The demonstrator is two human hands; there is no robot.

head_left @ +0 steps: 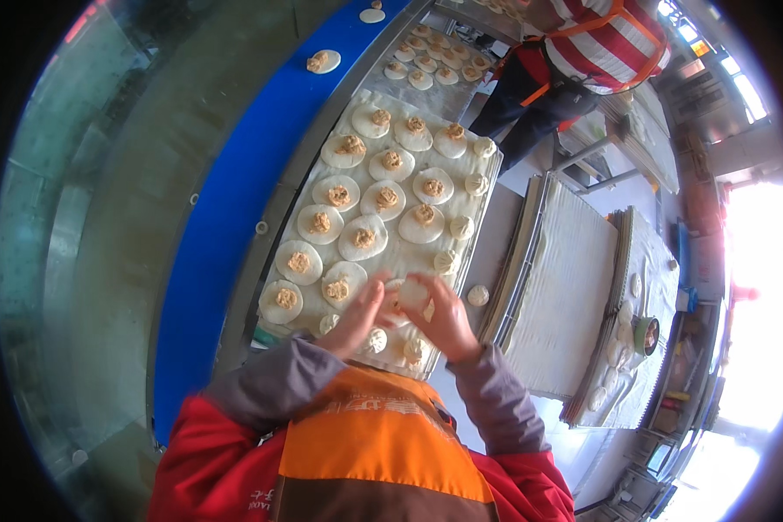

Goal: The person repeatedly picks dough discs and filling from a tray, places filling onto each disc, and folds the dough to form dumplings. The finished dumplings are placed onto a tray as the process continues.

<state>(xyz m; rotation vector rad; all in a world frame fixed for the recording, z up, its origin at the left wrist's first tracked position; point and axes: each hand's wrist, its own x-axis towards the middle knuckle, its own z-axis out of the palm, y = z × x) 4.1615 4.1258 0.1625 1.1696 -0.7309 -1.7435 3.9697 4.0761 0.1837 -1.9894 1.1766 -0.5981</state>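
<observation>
Between my hands, above the near part of a cloth-lined tray (404, 254), is a round dough wrapper with filling (397, 305). The fingers of my right hand (440, 313) pinch its raised edge. My left hand (359, 316) is at its other side, blurred. Flat dough wrappers, each with a lump of filling (364, 238), lie in rows on the tray. Pleated buns (462, 228) stand along the tray's right edge, and several more (417, 350) sit at the near edge, close to my wrists.
A blue conveyor belt (235, 176) runs along the left, carrying a filled wrapper (324, 61). Right of the tray stand stacked cloth-covered trays (561, 287), with a green-rimmed bowl (646, 336) on the farther stack. A person (600, 52) in a striped top stands beyond.
</observation>
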